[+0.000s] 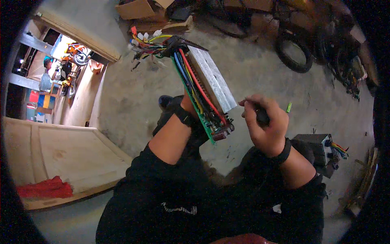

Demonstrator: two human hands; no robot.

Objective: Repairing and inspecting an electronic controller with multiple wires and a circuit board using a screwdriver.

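Head view: wired circuit board held up over a grey floor

At the centre of the frame, a long green circuit board (198,105) is held tilted by the left hand (187,103), whose fingers are hidden behind it. It is topped by a flat, dull silver metal plate (212,77) and lined with glossy insulated wires (200,84); a loose, frayed-looking bundle (152,46) is spread at its upper end. The right hand (266,122) is curled near the plate's lower corner; whether anything is gripped cannot be told. The hands are kept apart.

Smooth, stained floor (260,77) is seen beneath. A doorway is shown at upper left, a red cloth (44,189) below it. Tyres (293,53) and cardboard (136,9) are heaped along the top. A dark box (309,144) at right is partly covered by the right arm.
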